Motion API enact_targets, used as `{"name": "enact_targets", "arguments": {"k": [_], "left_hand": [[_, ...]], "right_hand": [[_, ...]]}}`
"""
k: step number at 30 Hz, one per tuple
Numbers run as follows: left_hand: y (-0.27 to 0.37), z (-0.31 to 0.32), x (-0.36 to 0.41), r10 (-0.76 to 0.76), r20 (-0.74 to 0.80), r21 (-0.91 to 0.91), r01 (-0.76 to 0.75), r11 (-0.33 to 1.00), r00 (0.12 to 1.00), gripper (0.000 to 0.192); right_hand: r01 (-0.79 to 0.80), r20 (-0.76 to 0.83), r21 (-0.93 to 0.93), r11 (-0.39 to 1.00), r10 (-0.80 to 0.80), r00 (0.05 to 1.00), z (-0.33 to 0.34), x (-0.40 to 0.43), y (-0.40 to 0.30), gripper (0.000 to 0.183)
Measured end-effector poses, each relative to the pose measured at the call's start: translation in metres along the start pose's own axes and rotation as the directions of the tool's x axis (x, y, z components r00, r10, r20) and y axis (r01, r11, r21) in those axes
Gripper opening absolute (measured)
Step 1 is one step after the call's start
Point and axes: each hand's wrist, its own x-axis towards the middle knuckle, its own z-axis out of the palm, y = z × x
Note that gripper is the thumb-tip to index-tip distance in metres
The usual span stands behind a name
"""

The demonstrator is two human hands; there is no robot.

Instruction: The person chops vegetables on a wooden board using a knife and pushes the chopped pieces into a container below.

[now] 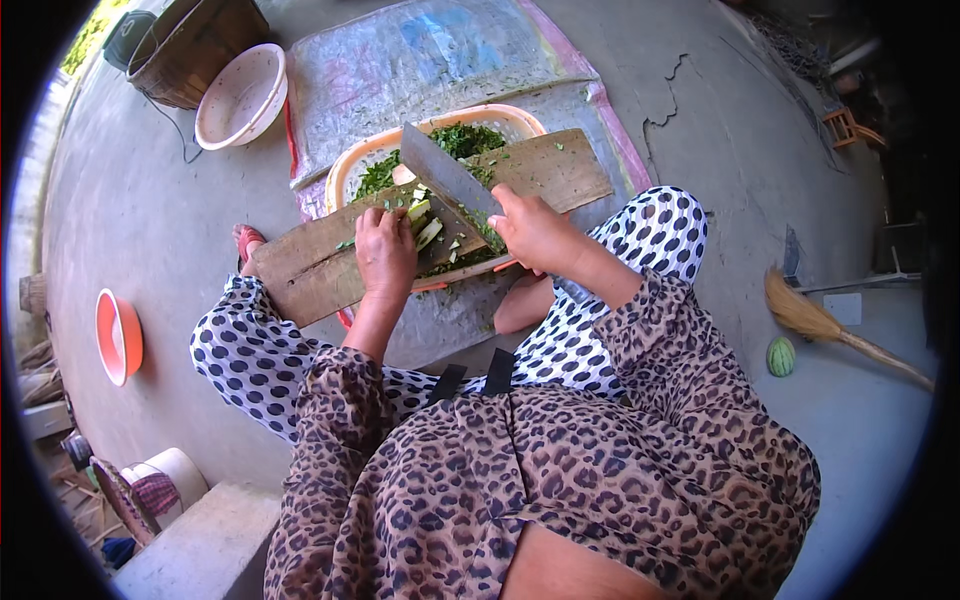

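Note:
A worn wooden board [315, 262] lies across an oval plastic basket [345, 169] with an orange rim. Chopped leafy greens [469, 140] fill part of the basket, and bits of green stick to the board and blade. My left hand [386, 251] rests on the board, its fingertips holding pale green vegetable pieces [427, 233], whose kind I cannot tell. My right hand [536, 229] grips a broad-bladed cleaver [448, 169]; its blade is tilted over the board, just right of the pieces. Fingers of my right hand partly hide the handle.
A plastic sheet [465, 45] lies under the basket. At the upper left stand a pale basin [241, 97] and a large wooden tub [196, 52]. An orange basin [120, 337] is at the left. A broom [802, 307] and a small striped melon [781, 356] lie at the right.

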Motion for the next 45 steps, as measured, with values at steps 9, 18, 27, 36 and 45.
{"name": "enact_targets", "arguments": {"k": [9,18,27,36,45], "left_hand": [[0.012,0.003,-0.008,0.168,0.029,0.113,-0.17,0.979,0.985,0.046],[-0.002,0.024,-0.027,0.152,0.178,0.281,-0.198,0.939,0.972,0.05],[-0.001,0.03,-0.031,0.144,0.194,0.388,-0.211,0.897,0.97,0.055],[-0.003,0.034,-0.034,0.155,0.221,0.417,-0.237,0.877,0.963,0.057],[-0.001,0.037,-0.032,0.116,0.205,0.334,-0.181,0.925,0.972,0.059]], "right_hand": [[0.206,-0.111,-0.123,0.971,-0.22,0.969,0.025,-0.004,0.019,0.02],[0.195,-0.044,-0.216,0.957,-0.209,0.977,0.031,-0.027,0.011,0.021],[0.181,0.032,-0.324,0.928,-0.181,0.983,0.031,-0.035,-0.003,0.024],[0.221,0.121,-0.349,0.911,-0.19,0.974,0.046,0.008,-0.002,0.024],[0.245,-0.038,-0.286,0.926,-0.267,0.963,0.056,0.026,0.013,0.018]]}}
